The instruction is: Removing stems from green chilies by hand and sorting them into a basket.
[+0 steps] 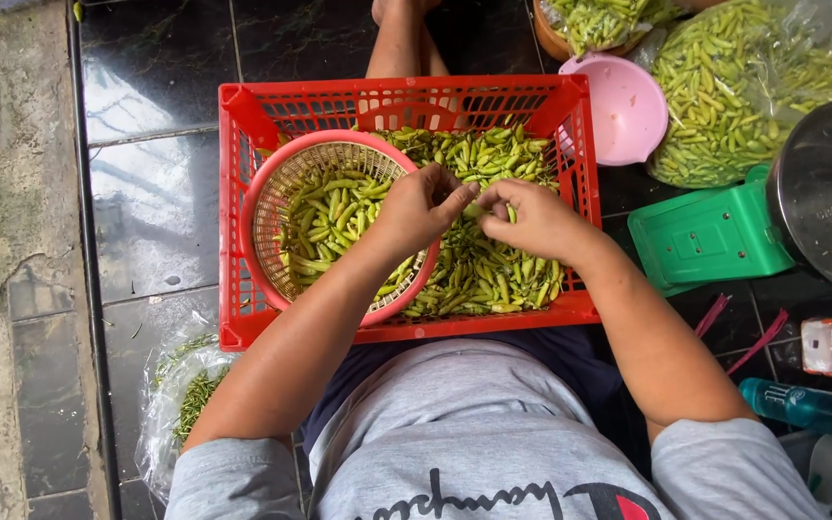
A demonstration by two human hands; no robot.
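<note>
A red plastic crate (235, 173) sits on my lap, filled with small green chili peppers (493, 279). Inside its left half lies a round pink-rimmed woven basket (272, 193) holding more green chilies. My left hand (416, 207) and my right hand (532, 220) meet over the crate's middle, fingertips pinched together on one green chili (475, 209) between them.
A pink bowl (628, 106), a clear bag of green chilies (724, 87), a green weighing scale (705, 236) with a steel pan (830, 188) stand to the right. A bag of chili stems (185, 395) lies at the lower left on dark tiles. A teal bottle (811, 409) lies lower right.
</note>
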